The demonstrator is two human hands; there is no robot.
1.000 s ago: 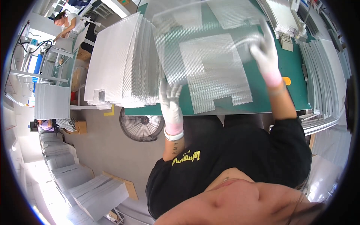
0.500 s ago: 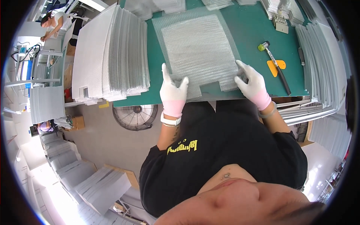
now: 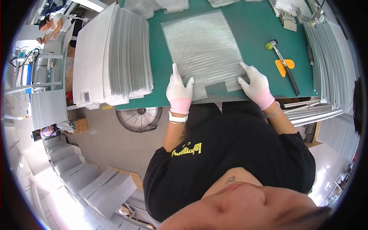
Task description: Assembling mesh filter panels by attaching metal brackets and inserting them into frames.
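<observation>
In front of me lies a silvery mesh sheet [image 3: 203, 48], notched along its near edge. It appears to rest on other mesh on the green table mat, its edges nearly lined up with what is beneath. My left hand [image 3: 179, 87], in a white and pink glove, holds the sheet's near left edge, index finger stretched along the side and thumb over the mesh. My right hand [image 3: 255, 82], gloved alike, holds the near right edge between thumb and fingers. The fingertips under or beside the mesh are partly hidden.
A tall stack of mesh sheets [image 3: 115, 57] stands left. A hammer [image 3: 284, 67] lies across a yellow scraper [image 3: 279, 66] on the right, near a metal block [image 3: 288, 22]. Pale panels [image 3: 329, 65] line the right edge. A floor fan [image 3: 139, 119] stands below; another person [image 3: 55, 28] works far left.
The upper mesh sheet has come down onto the mesh below, and its outline now nearly matches it. My left hand has shifted slightly right; my right hand stays near the same edge.
</observation>
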